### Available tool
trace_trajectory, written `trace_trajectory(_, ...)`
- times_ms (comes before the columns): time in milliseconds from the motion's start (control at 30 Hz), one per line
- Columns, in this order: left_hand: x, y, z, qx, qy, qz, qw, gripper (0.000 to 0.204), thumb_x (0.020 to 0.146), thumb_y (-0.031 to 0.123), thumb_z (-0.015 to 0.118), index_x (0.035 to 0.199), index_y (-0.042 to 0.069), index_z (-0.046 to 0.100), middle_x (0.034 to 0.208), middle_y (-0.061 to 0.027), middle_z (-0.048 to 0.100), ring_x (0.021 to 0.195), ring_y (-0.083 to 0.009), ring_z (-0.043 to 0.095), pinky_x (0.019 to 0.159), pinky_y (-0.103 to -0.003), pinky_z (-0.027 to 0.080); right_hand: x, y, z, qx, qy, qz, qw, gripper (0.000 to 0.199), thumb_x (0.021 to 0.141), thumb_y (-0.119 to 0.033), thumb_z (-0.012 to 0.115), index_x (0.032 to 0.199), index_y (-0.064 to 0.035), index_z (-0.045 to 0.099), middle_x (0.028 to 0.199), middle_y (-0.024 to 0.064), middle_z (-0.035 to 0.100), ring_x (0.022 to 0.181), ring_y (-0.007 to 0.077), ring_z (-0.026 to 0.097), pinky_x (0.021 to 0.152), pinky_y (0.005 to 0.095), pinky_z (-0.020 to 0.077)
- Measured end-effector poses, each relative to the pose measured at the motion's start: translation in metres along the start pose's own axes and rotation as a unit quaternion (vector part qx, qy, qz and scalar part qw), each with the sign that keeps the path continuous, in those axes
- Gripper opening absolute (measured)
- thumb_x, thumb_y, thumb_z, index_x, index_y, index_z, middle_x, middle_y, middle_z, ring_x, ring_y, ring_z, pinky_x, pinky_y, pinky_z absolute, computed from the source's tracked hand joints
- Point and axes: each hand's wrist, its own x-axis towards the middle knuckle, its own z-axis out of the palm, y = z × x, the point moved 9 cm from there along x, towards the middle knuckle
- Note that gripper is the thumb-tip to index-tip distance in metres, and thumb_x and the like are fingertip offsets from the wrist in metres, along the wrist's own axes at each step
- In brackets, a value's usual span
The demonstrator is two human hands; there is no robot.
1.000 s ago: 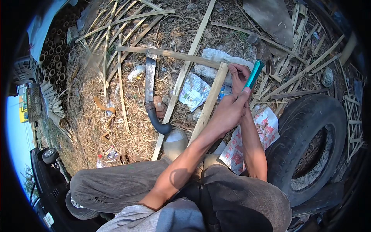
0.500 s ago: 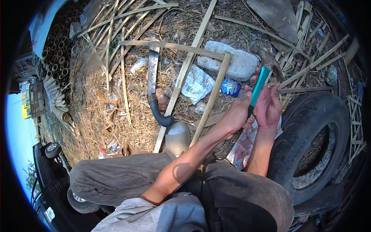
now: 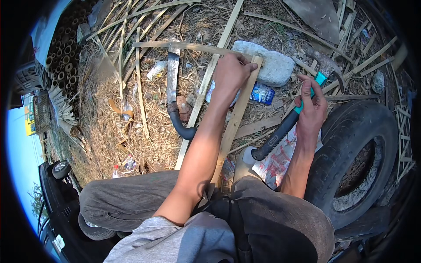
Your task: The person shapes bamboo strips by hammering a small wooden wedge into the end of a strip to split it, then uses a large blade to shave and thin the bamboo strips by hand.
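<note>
Since half a second ago, the left hand has gone up the slat to its top end at 12 o'clock, fingers curled over it beside the stone. Right hand, at 2 o'clock, is closed round a teal-and-black tool, its black end pointing to 7 o'clock over the printed sack. From the lap the slat runs up to the stone. At 10 o'clock a machete lies on straw, and a tyre sits at 4 o'clock.
</note>
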Motion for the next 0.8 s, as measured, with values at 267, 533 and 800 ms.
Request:
trace_trajectory(267,0.008,-0.037,0.039,-0.180,-0.056,-0.072,0.979,0.029,0.075,0.027,0.088,0.080,0.002,0.077,0.070,-0.0132,0.073,0.062,-0.0227,0.071,0.063,-0.036,0.056,0.025,0.016,0.034,-0.020,-0.049,0.035,0.998,0.029,0.096,-0.031,0.075,0.114,-0.0087,0.078,0.082,-0.0068,0.061,0.061,0.0011,0.041,0.051,0.0208,0.0291)
trace_trajectory(533,0.015,-0.035,0.033,-0.153,-0.068,-0.083,0.982,0.031,0.073,0.027,0.090,0.079,0.000,0.077,0.067,-0.0147,0.072,0.058,-0.0225,0.070,0.061,-0.035,0.056,0.035,0.046,0.070,-0.012,-0.130,0.087,0.988,0.027,0.097,-0.030,0.074,0.114,-0.0094,0.078,0.099,-0.0013,0.071,0.065,0.0025,0.048,0.050,0.0213,0.0338)
trace_trajectory(800,0.019,-0.025,0.029,-0.128,-0.105,-0.076,0.983,0.036,0.076,0.027,0.090,0.080,-0.006,0.076,0.068,-0.0130,0.073,0.056,-0.0180,0.071,0.056,-0.031,0.057,0.054,0.077,0.081,0.020,-0.194,0.182,0.964,0.025,0.099,-0.029,0.070,0.118,-0.0145,0.078,0.080,-0.0048,0.058,0.066,0.0045,0.044,0.055,0.0222,0.0372)
